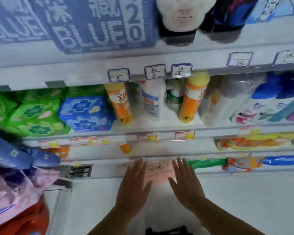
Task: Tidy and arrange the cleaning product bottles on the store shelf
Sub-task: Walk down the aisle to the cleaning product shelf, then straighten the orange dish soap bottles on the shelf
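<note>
Left grip and right grip side by side, palms down, fingers straight, spread

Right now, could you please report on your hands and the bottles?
Left hand open, right hand open, empty. Orange bottles standing, middle shelf, untouched. No obstruction seen.

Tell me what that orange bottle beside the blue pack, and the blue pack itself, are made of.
Orange bottle: probably opaque plastic, smooth with a soft sheen and a moulded yellow cap. Blue pack: apparently soft plastic film, glossy, creased and puffy. Blur leaves both uncertain.
</note>
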`<state>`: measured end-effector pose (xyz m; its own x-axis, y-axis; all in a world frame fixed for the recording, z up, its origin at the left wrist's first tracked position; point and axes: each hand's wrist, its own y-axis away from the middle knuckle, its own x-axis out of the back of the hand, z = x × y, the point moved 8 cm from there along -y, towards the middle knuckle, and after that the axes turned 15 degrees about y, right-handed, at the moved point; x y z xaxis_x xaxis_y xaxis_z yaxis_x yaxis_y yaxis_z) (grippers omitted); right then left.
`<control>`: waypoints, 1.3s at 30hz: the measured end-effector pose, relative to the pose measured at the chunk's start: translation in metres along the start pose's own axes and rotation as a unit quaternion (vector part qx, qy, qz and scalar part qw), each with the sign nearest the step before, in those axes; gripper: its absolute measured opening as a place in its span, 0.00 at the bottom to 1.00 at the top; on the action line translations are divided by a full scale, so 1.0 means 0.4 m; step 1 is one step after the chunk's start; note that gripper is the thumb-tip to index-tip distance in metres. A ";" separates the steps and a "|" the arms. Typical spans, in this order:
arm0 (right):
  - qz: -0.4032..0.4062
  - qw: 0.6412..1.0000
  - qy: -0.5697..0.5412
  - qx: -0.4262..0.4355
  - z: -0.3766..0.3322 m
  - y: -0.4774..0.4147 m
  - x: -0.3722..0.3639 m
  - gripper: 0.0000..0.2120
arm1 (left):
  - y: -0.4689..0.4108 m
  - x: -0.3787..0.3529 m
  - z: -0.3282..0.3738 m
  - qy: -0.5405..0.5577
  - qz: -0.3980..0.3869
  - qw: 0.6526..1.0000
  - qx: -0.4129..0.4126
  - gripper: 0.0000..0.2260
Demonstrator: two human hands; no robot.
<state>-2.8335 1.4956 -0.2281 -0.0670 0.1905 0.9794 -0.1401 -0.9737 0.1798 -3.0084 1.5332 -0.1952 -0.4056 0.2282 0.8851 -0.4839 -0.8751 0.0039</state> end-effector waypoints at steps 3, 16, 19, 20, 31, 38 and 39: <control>0.038 0.999 0.002 0.007 -0.007 -0.054 -0.069 0.30 | -0.044 -0.079 -0.054 0.003 -0.001 1.000 -0.018 0.26; 0.161 0.986 0.038 -0.026 0.042 -0.368 -0.395 0.32 | -0.306 -0.434 -0.295 -0.029 0.104 0.992 -0.058 0.27; 0.186 0.981 0.040 -0.036 0.037 -0.389 -0.422 0.32 | -0.319 -0.465 -0.316 -0.029 0.136 0.986 -0.093 0.25; 0.193 0.980 0.044 -0.036 0.037 -0.391 -0.430 0.32 | -0.320 -0.471 -0.321 -0.032 0.146 0.983 -0.103 0.25; 0.218 0.974 0.037 -0.045 0.051 -0.305 -0.416 0.30 | -0.227 -0.442 -0.280 -0.038 0.140 0.987 -0.067 0.27; 0.236 0.972 0.004 -0.009 0.073 -0.235 -0.330 0.47 | -0.178 -0.340 -0.174 -0.023 0.218 0.972 -0.087 0.33; 0.240 0.971 -0.002 -0.006 0.075 -0.236 -0.323 0.46 | -0.181 -0.332 -0.165 -0.008 0.219 0.971 -0.095 0.35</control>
<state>-2.7821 1.5590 -0.3689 -0.1233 -0.2858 0.9503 -0.1043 -0.9486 -0.2988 -2.9707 1.5944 -0.3440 -0.5935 -0.1550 0.7898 -0.4028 -0.7923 -0.4582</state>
